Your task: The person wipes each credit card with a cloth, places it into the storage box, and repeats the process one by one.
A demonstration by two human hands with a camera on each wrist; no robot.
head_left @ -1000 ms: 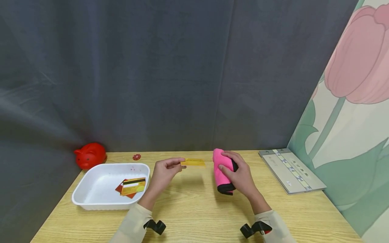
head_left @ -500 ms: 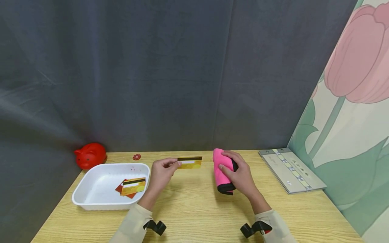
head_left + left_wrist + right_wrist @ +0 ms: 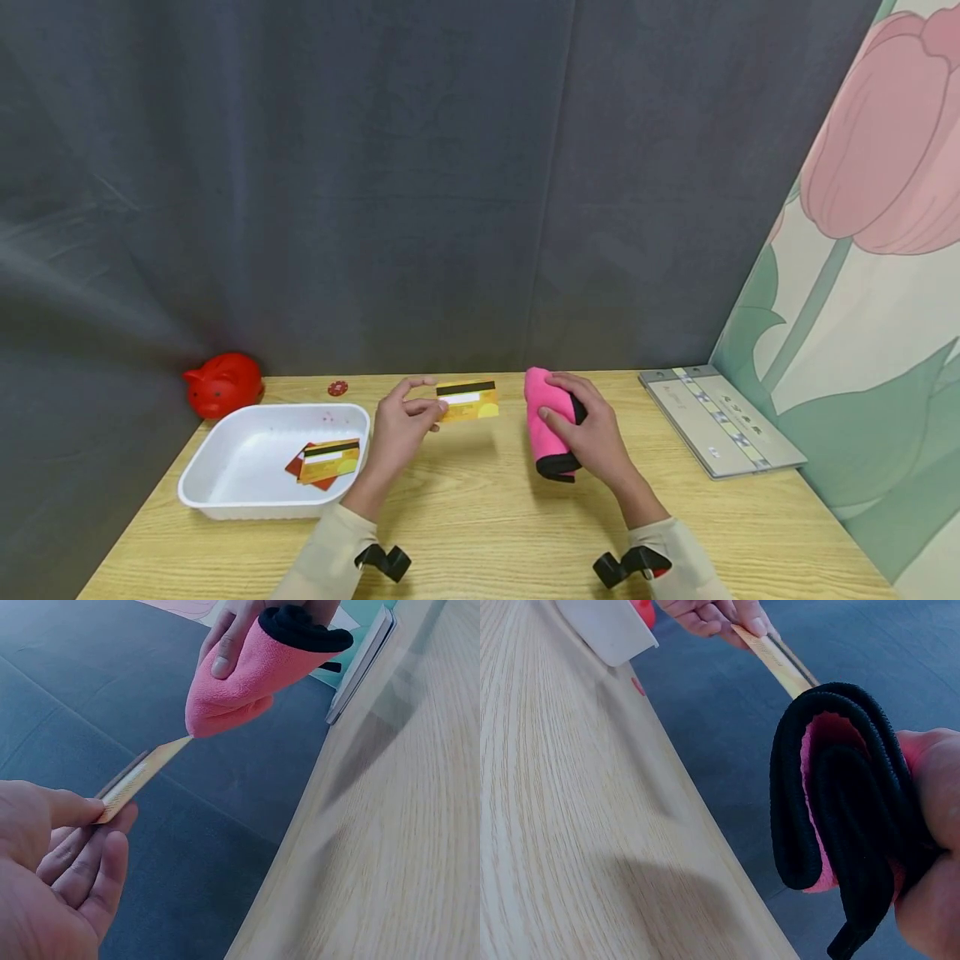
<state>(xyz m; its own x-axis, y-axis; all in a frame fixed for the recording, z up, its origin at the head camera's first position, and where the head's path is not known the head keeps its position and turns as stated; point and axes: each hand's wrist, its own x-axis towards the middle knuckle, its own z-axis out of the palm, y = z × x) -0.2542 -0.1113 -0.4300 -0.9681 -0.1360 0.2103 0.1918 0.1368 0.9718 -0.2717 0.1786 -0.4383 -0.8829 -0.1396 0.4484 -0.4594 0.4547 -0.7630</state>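
My left hand (image 3: 401, 429) pinches a yellow bank card (image 3: 472, 402) by its left end, thumb in front. The card's dark stripe and white strip face the head camera, and it is held above the table. In my right hand (image 3: 596, 429) is a folded pink cloth (image 3: 547, 421) with black edging, gripped from its right side. The left wrist view shows the card (image 3: 139, 776) edge-on, its far end pointing at the cloth (image 3: 232, 682). From the right wrist, the cloth's black-edged folds (image 3: 840, 787) fill the middle of the picture.
A white tray (image 3: 225, 504) on the left holds a yellow card (image 3: 330, 460) lying over red ones (image 3: 295, 465). Behind it sit a red piggy bank (image 3: 223, 385) and a small red chip (image 3: 337, 388). A grey-beige album (image 3: 720, 421) lies on the right.
The yellow card, nearly flat at first, has been tilted up so its striped face shows to the head camera. The left index finger has lifted. The right hand and cloth have stayed put.
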